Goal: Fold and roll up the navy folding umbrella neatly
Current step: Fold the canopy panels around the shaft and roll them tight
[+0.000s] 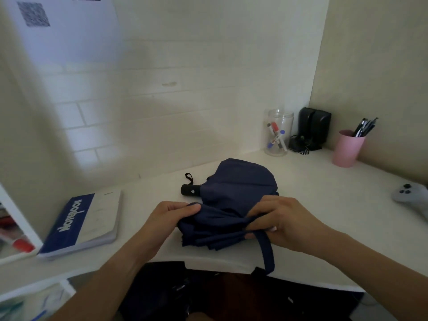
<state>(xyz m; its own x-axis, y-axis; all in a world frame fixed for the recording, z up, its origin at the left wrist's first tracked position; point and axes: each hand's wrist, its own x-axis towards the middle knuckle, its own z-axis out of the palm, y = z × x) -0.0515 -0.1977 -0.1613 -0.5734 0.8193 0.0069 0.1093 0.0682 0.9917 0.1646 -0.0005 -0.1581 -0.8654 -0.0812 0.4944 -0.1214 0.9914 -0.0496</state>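
White bench [324,193] along a tiled wall. Navy umbrella [236,181] lying on it near the front edge, black handle [190,189] pointing left, strap [266,251] hanging over the edge. Left hand [171,218] pinched on the folded cloth; right hand [280,218] clenched on the pleats beside the strap. Notebook [85,223] far left, pink cup [347,149] far right.

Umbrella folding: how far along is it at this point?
Done: the umbrella is collapsed on the desk, handle out. In hand: left hand and right hand gather pleats. Left: back canopy is loose, strap dangles unfastened.
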